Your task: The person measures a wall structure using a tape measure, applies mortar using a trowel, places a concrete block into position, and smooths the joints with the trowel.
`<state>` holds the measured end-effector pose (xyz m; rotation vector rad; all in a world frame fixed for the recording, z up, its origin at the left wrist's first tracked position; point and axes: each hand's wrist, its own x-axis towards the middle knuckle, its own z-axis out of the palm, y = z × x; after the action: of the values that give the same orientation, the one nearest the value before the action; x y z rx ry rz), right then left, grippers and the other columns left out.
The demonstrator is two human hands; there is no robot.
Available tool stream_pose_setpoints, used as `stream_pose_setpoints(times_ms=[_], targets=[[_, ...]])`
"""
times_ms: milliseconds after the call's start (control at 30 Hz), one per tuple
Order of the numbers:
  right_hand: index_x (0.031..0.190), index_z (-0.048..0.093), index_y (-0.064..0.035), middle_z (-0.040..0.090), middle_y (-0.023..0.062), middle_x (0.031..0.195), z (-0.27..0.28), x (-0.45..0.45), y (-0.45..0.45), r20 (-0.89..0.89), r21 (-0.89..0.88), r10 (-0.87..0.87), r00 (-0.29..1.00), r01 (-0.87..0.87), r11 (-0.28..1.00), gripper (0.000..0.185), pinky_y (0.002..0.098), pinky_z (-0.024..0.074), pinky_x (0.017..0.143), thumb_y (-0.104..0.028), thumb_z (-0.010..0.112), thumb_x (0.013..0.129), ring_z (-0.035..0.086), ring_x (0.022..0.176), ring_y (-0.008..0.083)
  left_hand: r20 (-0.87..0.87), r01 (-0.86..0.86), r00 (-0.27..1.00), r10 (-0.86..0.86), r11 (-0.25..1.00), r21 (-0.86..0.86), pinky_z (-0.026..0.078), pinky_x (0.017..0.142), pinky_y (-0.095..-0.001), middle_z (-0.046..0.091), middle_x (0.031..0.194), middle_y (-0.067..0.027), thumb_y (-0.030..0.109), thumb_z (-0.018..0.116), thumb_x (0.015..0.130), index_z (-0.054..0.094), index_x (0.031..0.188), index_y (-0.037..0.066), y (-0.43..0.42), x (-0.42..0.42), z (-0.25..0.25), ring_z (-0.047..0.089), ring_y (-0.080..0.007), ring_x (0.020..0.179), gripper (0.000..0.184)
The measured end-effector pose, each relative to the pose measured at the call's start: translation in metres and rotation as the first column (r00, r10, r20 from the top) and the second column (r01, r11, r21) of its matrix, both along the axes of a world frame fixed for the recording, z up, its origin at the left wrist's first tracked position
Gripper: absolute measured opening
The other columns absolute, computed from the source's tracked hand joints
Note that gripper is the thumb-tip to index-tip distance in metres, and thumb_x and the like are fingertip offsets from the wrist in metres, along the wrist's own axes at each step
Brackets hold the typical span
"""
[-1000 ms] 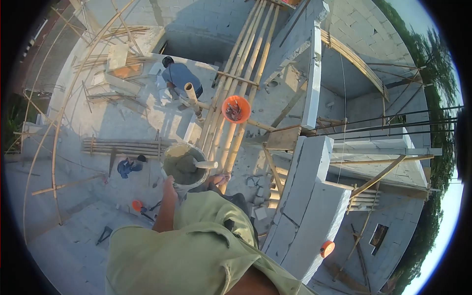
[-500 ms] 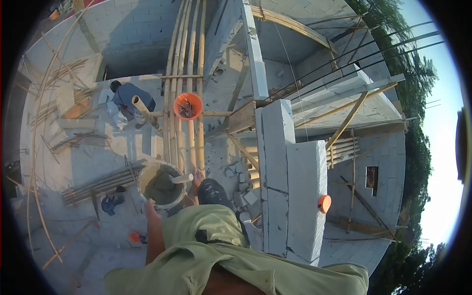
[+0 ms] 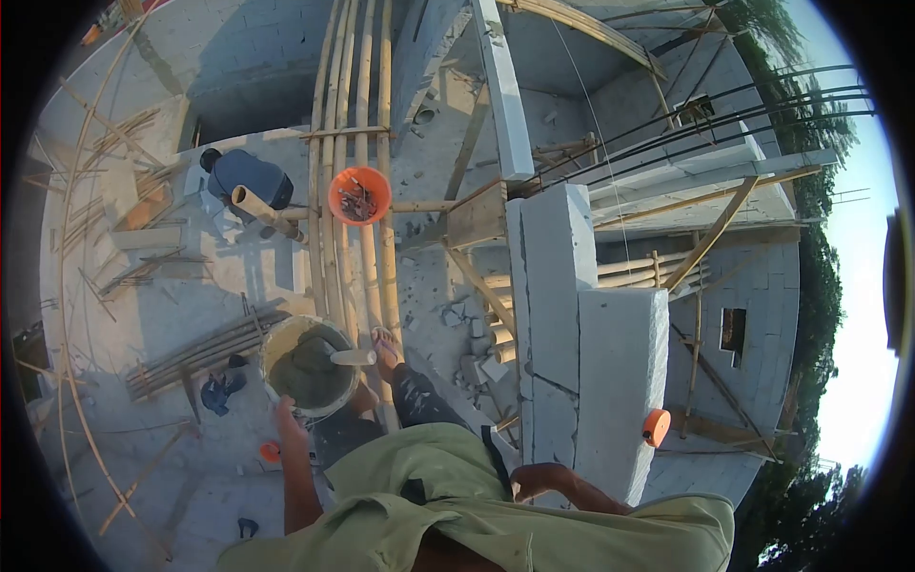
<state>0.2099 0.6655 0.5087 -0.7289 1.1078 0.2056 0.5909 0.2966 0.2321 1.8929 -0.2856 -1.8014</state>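
My left hand (image 3: 292,422) is closed at the near rim of a large bucket (image 3: 270,381); its fingertips are partly hidden. Grey wet mortar (image 3: 315,374) lies inside the bucket. A white cylindrical handle (image 3: 354,357) sticks out over the right rim, and its other end is in the mortar. My right hand (image 3: 522,482) is curled at my right side by the shirt, next to a dark strap (image 3: 496,459); whatever its fingers hold is hidden. Right of it stands the light grey block wall (image 3: 620,381), bearing a round orange object (image 3: 656,427).
My feet are on bamboo poles (image 3: 367,276) high above the floor. An orange bucket (image 3: 359,196) with small pieces in it sits on the poles ahead. Below left, a person (image 3: 250,179) bends over. Thin dark rods (image 3: 743,110) jut out at right.
My right hand has come into view at my side. The view has shifted slightly, so the wall appears farther right. My left hand stays at the mortar bucket's rim.
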Motion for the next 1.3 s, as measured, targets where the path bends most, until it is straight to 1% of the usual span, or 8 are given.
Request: stream_pose_setpoints(times_ms=[33,100,167,367,700,767,867,1300], targets=[[0.104,0.074,-0.0057,0.073,0.0212,0.098,-0.014,-0.011,-0.030,-0.188,-0.047,0.146,0.971,-0.157,0.986,0.034,0.0478,0.0549,0.083,-0.032,0.066,0.084,0.071,0.096,0.0377,0.006,0.029,1.000,-0.029,0.999,-0.031,0.046,0.086,-0.0364,0.059,0.109,-0.0010,0.023,0.071,0.081,0.057,0.117,0.019,-0.007,-0.007,-0.014,0.056,-0.0165,0.103,0.039],[0.099,0.073,-0.0073,0.073,0.0186,0.094,-0.064,-0.015,-0.064,-0.572,-0.186,0.003,0.820,-0.134,0.973,0.027,0.0499,0.0546,0.081,-0.028,0.062,0.086,0.070,0.092,0.0395,-0.010,0.036,0.999,-0.036,0.998,-0.042,0.047,0.083,-0.0353,0.059,0.109,-0.0006,0.023,0.071,0.082,0.058,0.115,0.017,-0.018,-0.031,-0.029,0.057,-0.0157,0.100,0.036],[0.098,0.069,-0.0077,0.071,0.0168,0.093,-0.100,-0.017,-0.129,-0.589,-0.298,-0.120,0.799,-0.076,0.951,0.022,0.0504,0.0522,0.077,-0.024,0.058,0.089,0.068,0.088,0.0400,-0.022,0.049,0.998,-0.050,0.997,-0.057,0.048,0.080,-0.0341,0.059,0.109,-0.0002,0.023,0.071,0.083,0.059,0.112,0.015,-0.031,-0.046,-0.065,0.058,-0.0149,0.097,0.033],[0.091,0.066,-0.0079,0.067,0.0142,0.083,-0.257,0.018,-0.302,-0.171,-0.725,-0.303,0.938,0.088,0.683,0.017,0.0483,0.0494,0.072,-0.024,0.063,0.088,0.066,0.080,0.0354,0.008,0.330,0.938,-0.347,0.885,-0.327,0.047,0.070,-0.0278,0.063,0.094,0.0009,0.009,0.066,0.085,0.065,0.104,0.008,-0.078,-0.103,-0.176,0.059,-0.0094,0.080,0.018],[0.084,0.068,-0.0070,0.066,0.0190,0.081,-0.466,0.099,-0.468,0.229,-0.910,-0.510,0.829,0.368,0.190,0.014,0.0525,0.0502,0.073,-0.020,0.066,0.080,0.066,0.080,0.0419,0.042,0.509,0.828,-0.559,0.718,-0.474,0.048,0.064,-0.0303,0.066,0.079,0.0013,0.009,0.068,0.084,0.069,0.092,0.007,-0.134,-0.170,-0.297,0.066,-0.0124,0.075,0.008],[0.085,0.068,-0.0071,0.066,0.0190,0.081,-0.477,0.101,-0.487,-0.003,-0.980,-0.369,0.929,0.071,0.186,0.014,0.0535,0.0499,0.073,-0.019,0.068,0.077,0.066,0.079,0.0417,0.079,0.545,0.796,-0.600,0.654,-0.524,0.049,0.064,-0.0305,0.066,0.079,0.0012,0.009,0.068,0.084,0.069,0.092,0.008,-0.143,-0.176,-0.309,0.066,-0.0126,0.074,0.008],[0.083,0.067,-0.0053,0.067,0.0187,0.083,-0.485,0.096,-0.519,-0.008,-1.000,-0.317,0.948,-0.001,0.022,0.015,0.0534,0.0502,0.073,-0.017,0.070,0.075,0.067,0.081,0.0411,0.154,0.585,0.746,-0.648,0.527,-0.617,0.049,0.064,-0.0307,0.067,0.079,0.0010,0.009,0.068,0.084,0.069,0.092,0.008,-0.160,-0.191,-0.319,0.066,-0.0129,0.074,0.008],[0.078,0.067,0.0021,0.067,0.0226,0.079,-0.463,0.076,-0.523,-0.172,-0.961,-0.344,0.923,-0.234,-0.146,0.014,0.0512,0.0540,0.068,-0.011,0.069,0.077,0.068,0.074,0.0423,0.524,0.662,0.569,-0.634,-0.024,-0.749,0.049,0.064,-0.0316,0.067,0.078,0.0001,0.012,0.069,0.084,0.069,0.091,0.008,-0.192,-0.227,-0.350,0.067,-0.0144,0.074,0.008]])
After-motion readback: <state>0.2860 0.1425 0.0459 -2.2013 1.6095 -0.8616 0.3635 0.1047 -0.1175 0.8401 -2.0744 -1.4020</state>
